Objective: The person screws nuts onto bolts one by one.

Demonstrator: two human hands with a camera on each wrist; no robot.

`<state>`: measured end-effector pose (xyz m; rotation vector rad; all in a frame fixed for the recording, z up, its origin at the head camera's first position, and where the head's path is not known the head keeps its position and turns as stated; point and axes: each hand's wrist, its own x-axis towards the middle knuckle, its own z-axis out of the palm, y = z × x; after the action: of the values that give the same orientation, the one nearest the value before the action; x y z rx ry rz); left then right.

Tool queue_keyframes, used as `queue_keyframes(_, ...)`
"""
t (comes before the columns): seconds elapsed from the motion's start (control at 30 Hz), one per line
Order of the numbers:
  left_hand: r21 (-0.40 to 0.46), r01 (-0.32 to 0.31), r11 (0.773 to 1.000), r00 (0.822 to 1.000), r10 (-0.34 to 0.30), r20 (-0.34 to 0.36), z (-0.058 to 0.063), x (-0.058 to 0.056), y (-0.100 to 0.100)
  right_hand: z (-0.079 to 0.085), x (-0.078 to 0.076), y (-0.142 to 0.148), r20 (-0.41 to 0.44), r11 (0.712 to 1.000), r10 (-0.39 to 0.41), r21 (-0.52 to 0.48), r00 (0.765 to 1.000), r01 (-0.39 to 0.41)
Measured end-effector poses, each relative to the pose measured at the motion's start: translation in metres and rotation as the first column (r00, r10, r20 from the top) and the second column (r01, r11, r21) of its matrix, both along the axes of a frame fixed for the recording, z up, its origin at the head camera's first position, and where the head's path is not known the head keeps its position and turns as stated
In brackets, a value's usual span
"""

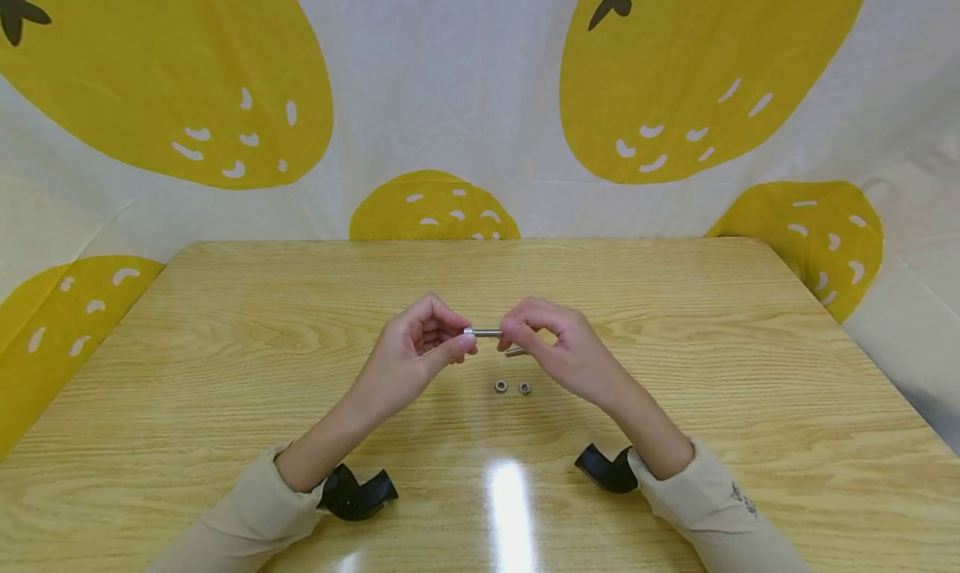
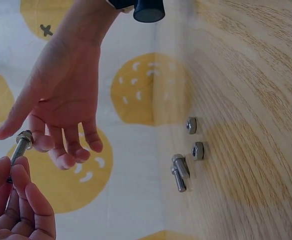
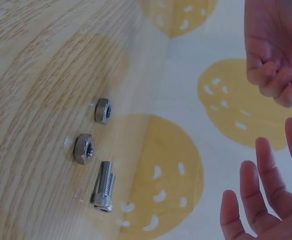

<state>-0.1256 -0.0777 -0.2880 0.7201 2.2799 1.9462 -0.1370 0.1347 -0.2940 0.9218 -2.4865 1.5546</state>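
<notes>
My left hand (image 1: 408, 352) pinches a metal bolt (image 1: 487, 333) by its head between thumb and fingers, the shank pointing right above the table. On the bolt's far end sits a nut (image 2: 24, 139), seen in the left wrist view. My right hand (image 1: 564, 348) is at that end, hiding it in the head view. In the left wrist view its thumb stands apart from the nut on one side, with the fingers loosely bent at the other. The right wrist view has its fingers (image 3: 264, 170) spread, the nearest tip a little short of the bolt.
Two loose nuts (image 3: 84, 148) lie on the wooden table (image 1: 262, 306) below my hands. Beside them are two more bolts (image 3: 103, 187), lying close together. Black curved wrist mounts (image 1: 358, 494) stick out from both sleeves. A fruit-patterned cloth (image 1: 450, 73) hangs behind the table.
</notes>
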Motion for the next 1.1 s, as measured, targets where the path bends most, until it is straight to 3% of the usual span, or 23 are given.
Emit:
queue_keyframes(0.2,-0.012,-0.007,1.000,1.000,0.006,-0.006,0.0002,0.0004,-0.0001,0.0036,0.0020,0.0013,0.029,0.999,-0.002,0.041,1.000,0.000)
queue_keyframes(0.6,-0.005,-0.006,1.000,1.000,0.006,-0.002,0.0004,0.0001,-0.0005,0.0051,0.0022,0.0011,-0.018,0.996,0.064,-0.064,0.998,-0.065)
queue_keyframes(1.1,0.006,0.000,1.000,1.000,0.000,-0.001,0.0008,-0.0001,-0.0008,0.0034,0.0006,0.0010,-0.005,1.000,0.007,-0.027,1.000,-0.007)
